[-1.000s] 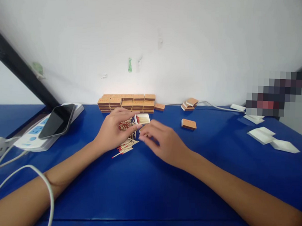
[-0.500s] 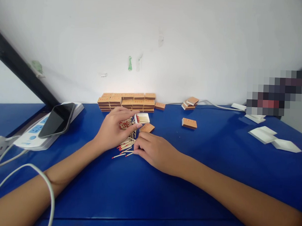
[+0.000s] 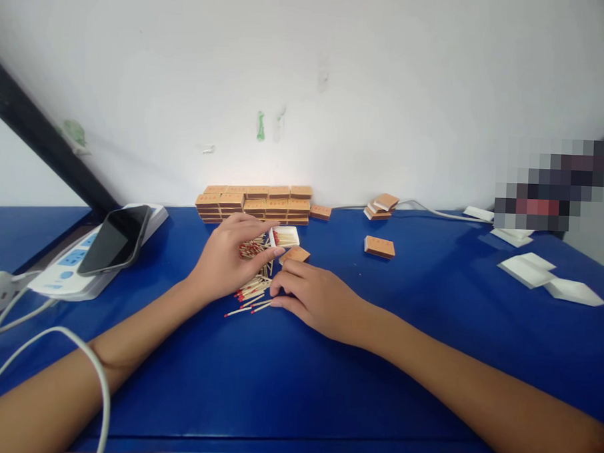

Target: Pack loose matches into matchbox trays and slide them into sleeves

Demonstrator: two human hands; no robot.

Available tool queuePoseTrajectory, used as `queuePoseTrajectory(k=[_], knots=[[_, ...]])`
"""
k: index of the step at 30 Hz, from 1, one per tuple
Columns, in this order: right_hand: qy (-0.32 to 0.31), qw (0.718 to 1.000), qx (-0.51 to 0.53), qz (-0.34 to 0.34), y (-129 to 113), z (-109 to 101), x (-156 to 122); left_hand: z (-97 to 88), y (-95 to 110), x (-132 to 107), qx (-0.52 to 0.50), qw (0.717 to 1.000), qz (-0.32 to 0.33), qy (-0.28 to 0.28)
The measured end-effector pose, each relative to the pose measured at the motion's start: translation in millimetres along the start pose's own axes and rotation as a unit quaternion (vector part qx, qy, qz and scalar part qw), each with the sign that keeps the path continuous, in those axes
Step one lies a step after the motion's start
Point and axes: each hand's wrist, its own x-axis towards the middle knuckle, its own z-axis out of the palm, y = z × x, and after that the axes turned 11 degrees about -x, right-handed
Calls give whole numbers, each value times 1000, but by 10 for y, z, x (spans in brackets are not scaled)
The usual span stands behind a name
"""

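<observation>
A heap of red-tipped matches lies on the blue table. My left hand rests over the heap with its fingers curled on a bunch of matches. My right hand lies just right of the heap, fingertips pinched at the matches on the table. Behind the hands stands an open white matchbox tray with matches in it, and a brown matchbox sleeve lies beside it.
Stacked brown matchboxes line the wall, with more loose boxes to the right. White trays lie at far right. A phone rests on a power strip at left, with white cables trailing near my left forearm.
My right hand has drawn back from the sleeve, uncovering it, and has come down to the near right edge of the match heap. The left hand has barely moved.
</observation>
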Motion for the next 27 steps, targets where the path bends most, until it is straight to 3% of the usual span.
queuePoseTrajectory(k=[10,14,20,27], knots=[[1,999,-45,-3,-30,74,-8,1,-14,-5,8,1000,-7,-9],[54,998,-30,17,85,-47,-23,1,-46,-20,9,1000,3,-8],[200,975,-62,72,332,-235,-6,-8,-66,-37,-6,999,15,-30],[208,969,-97,88,356,-192,-18,-13,24,-30,-43,998,4,-49]])
